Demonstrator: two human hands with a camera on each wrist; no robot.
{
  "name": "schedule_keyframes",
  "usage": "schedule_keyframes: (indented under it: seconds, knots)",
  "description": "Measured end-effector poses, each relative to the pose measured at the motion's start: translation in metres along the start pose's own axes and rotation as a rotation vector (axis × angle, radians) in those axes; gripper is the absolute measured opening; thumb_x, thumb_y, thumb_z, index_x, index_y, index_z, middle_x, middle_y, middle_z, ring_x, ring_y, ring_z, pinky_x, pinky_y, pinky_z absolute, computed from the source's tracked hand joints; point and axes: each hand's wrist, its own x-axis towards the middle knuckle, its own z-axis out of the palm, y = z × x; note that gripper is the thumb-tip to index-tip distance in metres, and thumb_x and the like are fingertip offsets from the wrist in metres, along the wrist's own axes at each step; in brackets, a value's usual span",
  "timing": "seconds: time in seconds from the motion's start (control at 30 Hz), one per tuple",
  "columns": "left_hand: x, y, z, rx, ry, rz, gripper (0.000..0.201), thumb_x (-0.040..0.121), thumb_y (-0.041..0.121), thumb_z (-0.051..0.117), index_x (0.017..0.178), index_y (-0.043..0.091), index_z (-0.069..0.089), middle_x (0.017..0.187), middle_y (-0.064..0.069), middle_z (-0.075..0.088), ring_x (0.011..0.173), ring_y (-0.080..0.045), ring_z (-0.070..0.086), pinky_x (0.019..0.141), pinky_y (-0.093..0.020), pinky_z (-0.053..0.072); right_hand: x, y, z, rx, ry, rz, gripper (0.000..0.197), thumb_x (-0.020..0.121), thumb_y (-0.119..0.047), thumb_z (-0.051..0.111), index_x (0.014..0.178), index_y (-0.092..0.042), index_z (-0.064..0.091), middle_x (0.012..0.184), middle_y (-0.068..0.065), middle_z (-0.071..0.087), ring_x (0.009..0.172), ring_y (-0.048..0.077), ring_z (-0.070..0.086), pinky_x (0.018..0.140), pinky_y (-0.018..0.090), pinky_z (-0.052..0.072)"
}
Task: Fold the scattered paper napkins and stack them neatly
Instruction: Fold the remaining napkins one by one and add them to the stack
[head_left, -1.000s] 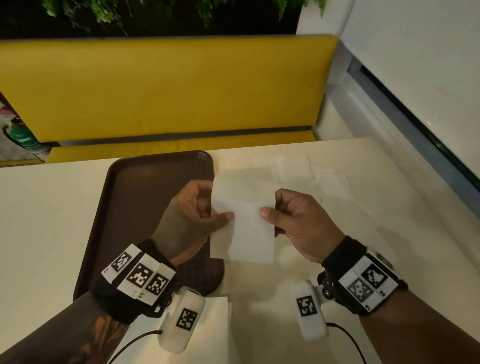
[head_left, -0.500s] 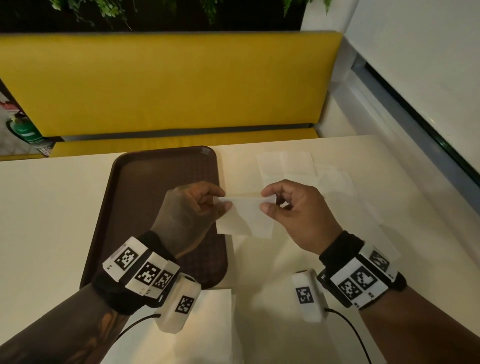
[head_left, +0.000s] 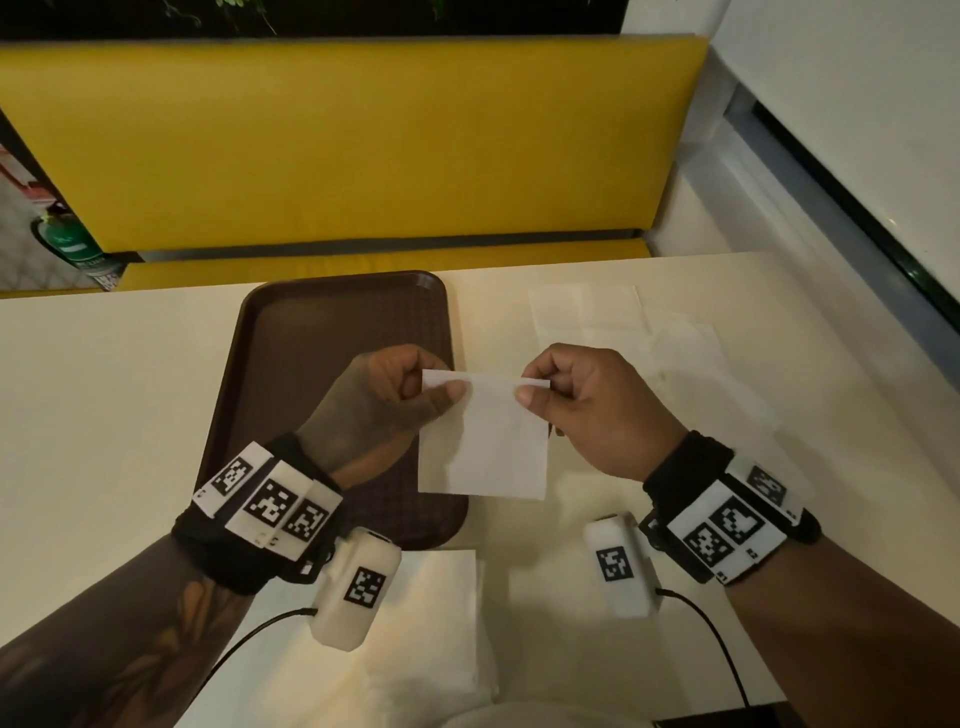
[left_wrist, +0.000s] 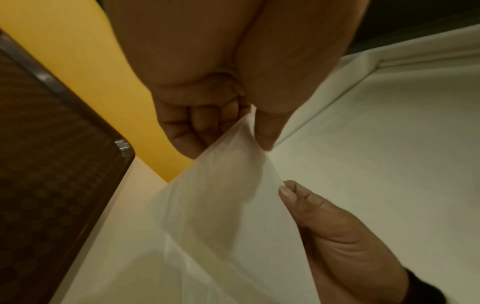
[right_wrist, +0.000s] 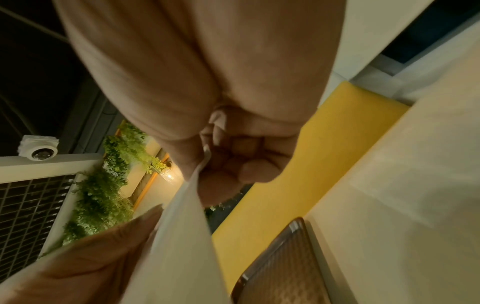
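Note:
A white paper napkin (head_left: 485, 441) hangs in the air above the table, between my two hands. My left hand (head_left: 410, 392) pinches its top left corner with thumb and fingers. My right hand (head_left: 558, 392) pinches the top right corner the same way. The sheet (left_wrist: 221, 205) drops down from the pinch in the left wrist view, and it runs past the curled right fingers (right_wrist: 244, 162) as a pale strip, the napkin (right_wrist: 182, 236). Several unfolded napkins (head_left: 587, 312) lie flat on the table beyond my right hand. A folded white napkin (head_left: 436, 613) lies near the front edge.
A brown plastic tray (head_left: 322, 332) lies on the cream table (head_left: 104, 395) under my left hand. A yellow bench (head_left: 363, 150) runs along the far side. A white wall and dark window ledge (head_left: 831, 218) close off the right.
The napkin went from a long hanging sheet to a short folded band, and now hangs longer again. Both hands stayed on its top corners and rose slightly.

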Motion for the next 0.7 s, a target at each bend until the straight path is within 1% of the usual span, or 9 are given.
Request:
schedule_keyframes:
  seconds: [0.07, 0.13, 0.2, 0.27, 0.3, 0.4, 0.57, 0.63, 0.7]
  knots:
    - [-0.004, -0.007, -0.005, -0.096, -0.054, -0.098, 0.035, 0.067, 0.033, 0.068, 0.094, 0.011, 0.062, 0.096, -0.014, 0.071, 0.090, -0.034, 0.069, 0.079, -0.048, 0.057, -0.001, 0.001, 0.005, 0.048, -0.028, 0.051, 0.012, 0.094, -0.013, 0.062, 0.090, -0.002, 0.062, 0.059, -0.009, 0.066, 0.049, 0.000, 0.059, 0.052, 0.012, 0.044]
    - [-0.009, -0.015, -0.009, -0.057, -0.098, -0.158, 0.027, 0.070, 0.026, 0.072, 0.093, 0.013, 0.064, 0.095, -0.012, 0.072, 0.090, -0.032, 0.069, 0.081, -0.048, 0.056, -0.002, 0.004, 0.010, 0.060, -0.137, 0.126, 0.011, 0.093, -0.012, 0.062, 0.090, -0.001, 0.062, 0.062, 0.001, 0.069, 0.047, 0.002, 0.058, 0.050, 0.018, 0.043]
    - [-0.015, -0.024, -0.012, 0.035, -0.143, -0.205, 0.018, 0.076, 0.015, 0.073, 0.091, 0.016, 0.064, 0.091, -0.007, 0.071, 0.085, -0.025, 0.070, 0.078, -0.042, 0.058, -0.004, 0.009, 0.018, 0.027, -0.273, 0.190, 0.010, 0.092, -0.012, 0.063, 0.091, -0.002, 0.063, 0.062, 0.005, 0.069, 0.048, 0.005, 0.058, 0.050, 0.018, 0.042]
    - [-0.026, -0.035, -0.014, 0.097, -0.210, -0.273, 0.018, 0.077, 0.011, 0.073, 0.091, 0.017, 0.063, 0.089, -0.003, 0.071, 0.079, -0.018, 0.070, 0.070, -0.034, 0.060, -0.007, 0.014, 0.030, -0.023, -0.377, 0.223, 0.009, 0.091, -0.013, 0.065, 0.091, -0.005, 0.063, 0.060, 0.001, 0.068, 0.050, 0.007, 0.060, 0.052, 0.016, 0.042]
    - [-0.032, -0.041, -0.014, 0.100, -0.246, -0.309, 0.019, 0.077, 0.011, 0.073, 0.092, 0.016, 0.063, 0.090, -0.004, 0.071, 0.079, -0.018, 0.071, 0.069, -0.033, 0.060, -0.010, 0.016, 0.036, -0.039, -0.415, 0.227, 0.007, 0.091, -0.013, 0.066, 0.089, -0.007, 0.063, 0.059, 0.000, 0.067, 0.051, 0.008, 0.060, 0.054, 0.017, 0.044]
    - [-0.052, -0.063, -0.010, 0.127, -0.303, -0.376, 0.023, 0.077, 0.012, 0.075, 0.096, 0.014, 0.062, 0.092, -0.008, 0.071, 0.075, -0.019, 0.071, 0.063, -0.031, 0.059, -0.015, 0.026, 0.058, -0.089, -0.504, 0.238, 0.006, 0.090, -0.015, 0.066, 0.086, -0.012, 0.062, 0.062, 0.007, 0.068, 0.051, 0.011, 0.060, 0.064, 0.028, 0.051]
    - [-0.071, -0.092, 0.008, 0.301, -0.344, -0.422, 0.022, 0.079, 0.017, 0.074, 0.094, 0.018, 0.058, 0.087, -0.007, 0.070, 0.063, -0.013, 0.065, 0.062, -0.027, 0.057, -0.026, 0.047, 0.091, -0.203, -0.579, 0.296, 0.009, 0.090, -0.017, 0.067, 0.093, -0.011, 0.062, 0.076, 0.009, 0.072, 0.049, 0.010, 0.059, 0.058, 0.029, 0.052]
    - [-0.073, -0.102, 0.013, 0.371, -0.307, -0.452, 0.022, 0.080, 0.019, 0.074, 0.093, 0.021, 0.056, 0.083, -0.003, 0.068, 0.063, -0.011, 0.064, 0.059, -0.023, 0.054, -0.030, 0.052, 0.102, -0.246, -0.566, 0.308, 0.010, 0.089, -0.018, 0.068, 0.092, -0.011, 0.063, 0.079, 0.007, 0.072, 0.051, 0.011, 0.060, 0.057, 0.029, 0.053]
    - [-0.074, -0.107, 0.017, 0.464, -0.271, -0.472, 0.022, 0.080, 0.022, 0.074, 0.092, 0.022, 0.056, 0.083, 0.000, 0.067, 0.067, -0.011, 0.065, 0.061, -0.023, 0.054, -0.034, 0.056, 0.110, -0.305, -0.525, 0.299, 0.014, 0.087, -0.021, 0.070, 0.092, -0.010, 0.063, 0.079, 0.001, 0.068, 0.055, 0.011, 0.061, 0.056, 0.027, 0.052]
